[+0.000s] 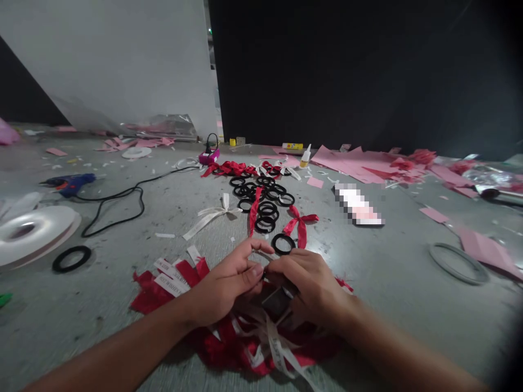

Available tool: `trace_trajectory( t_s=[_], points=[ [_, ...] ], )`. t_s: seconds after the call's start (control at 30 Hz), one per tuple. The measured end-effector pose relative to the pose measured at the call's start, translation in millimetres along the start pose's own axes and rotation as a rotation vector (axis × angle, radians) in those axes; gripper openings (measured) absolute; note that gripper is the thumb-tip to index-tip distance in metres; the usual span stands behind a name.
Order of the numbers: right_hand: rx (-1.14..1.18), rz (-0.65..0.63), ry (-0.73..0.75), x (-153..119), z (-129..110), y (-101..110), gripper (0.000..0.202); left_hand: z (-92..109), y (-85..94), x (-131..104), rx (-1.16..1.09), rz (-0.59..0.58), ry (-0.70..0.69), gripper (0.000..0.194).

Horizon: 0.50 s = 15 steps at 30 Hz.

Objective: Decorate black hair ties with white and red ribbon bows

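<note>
Both hands meet low in the middle of the head view, over a heap of red ribbon pieces (pixel 229 348) and white printed ribbon strips (pixel 281 354). My left hand (pixel 229 283) pinches something small and thin between thumb and forefinger; what it is cannot be made out. My right hand (pixel 306 283) is closed around a small dark object, fingertips touching the left hand's. Just beyond the fingers lies a black elastic ring (pixel 283 244) and a red ribbon bow (pixel 300 223).
Several black rings (pixel 263 198) and red bows (pixel 229 169) lie farther back. A white bow (pixel 212 213), white ribbon spool (pixel 28 231), blue glue gun (pixel 71 184) with black cable (pixel 122 207), glue bottle (pixel 305 157), pink paper scraps (pixel 359 163) and a grey ring (pixel 457 262) surround them.
</note>
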State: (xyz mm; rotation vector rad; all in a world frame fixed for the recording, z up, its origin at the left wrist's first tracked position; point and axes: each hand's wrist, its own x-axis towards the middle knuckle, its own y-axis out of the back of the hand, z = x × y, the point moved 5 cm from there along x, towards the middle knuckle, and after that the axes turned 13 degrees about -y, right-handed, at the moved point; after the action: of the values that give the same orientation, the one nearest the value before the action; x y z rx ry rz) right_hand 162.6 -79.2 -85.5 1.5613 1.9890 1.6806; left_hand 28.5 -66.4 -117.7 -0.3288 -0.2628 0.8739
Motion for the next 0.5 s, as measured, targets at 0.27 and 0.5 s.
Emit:
trace_trajectory(
  t_s=[0.27,0.5],
  points=[
    [-0.190,-0.002,0.040,-0.6,-4.6,6.9,0.015,6.1,15.9,9.2,0.065,0.120,-0.109,0.026],
    [-0.388,0.210,0.027,-0.8,0.6,47.3,0.023,33.5,61.3,15.3,0.528,0.419,-0.349,0.044]
  ],
)
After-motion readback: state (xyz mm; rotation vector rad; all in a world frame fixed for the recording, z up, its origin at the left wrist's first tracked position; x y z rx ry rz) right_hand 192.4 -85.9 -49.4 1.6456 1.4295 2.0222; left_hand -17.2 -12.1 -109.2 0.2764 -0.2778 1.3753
